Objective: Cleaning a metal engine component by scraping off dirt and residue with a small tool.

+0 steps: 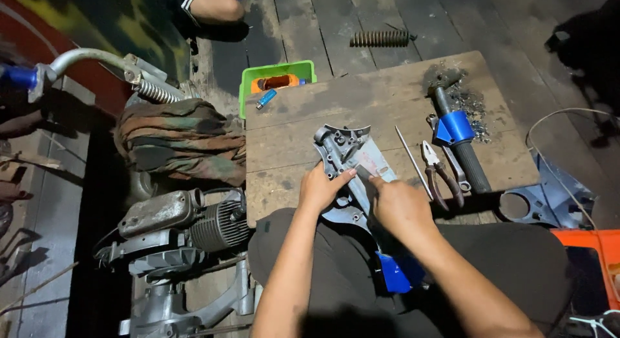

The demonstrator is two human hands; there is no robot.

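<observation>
A grey cast-metal engine cover (349, 150) lies on a wooden board (290, 118), overhanging its near edge toward my lap. My left hand (320, 189) presses on the cover's left side, fingers on the metal. My right hand (399, 205) rests on the cover's right side and pinches a small flat grey tool (363, 173) against its surface. A blue part (394, 273) sits below my right wrist on my dark trousers.
Pliers (436, 167), a thin rod (410, 158), a wrench and a black handle with a blue clamp (455, 128) lie on the board's right, beside metal shavings. A green tray (274, 76), camouflage cloth (181, 137), small engine (194, 225), spring (381, 38) and another person's knee (216, 5) surround.
</observation>
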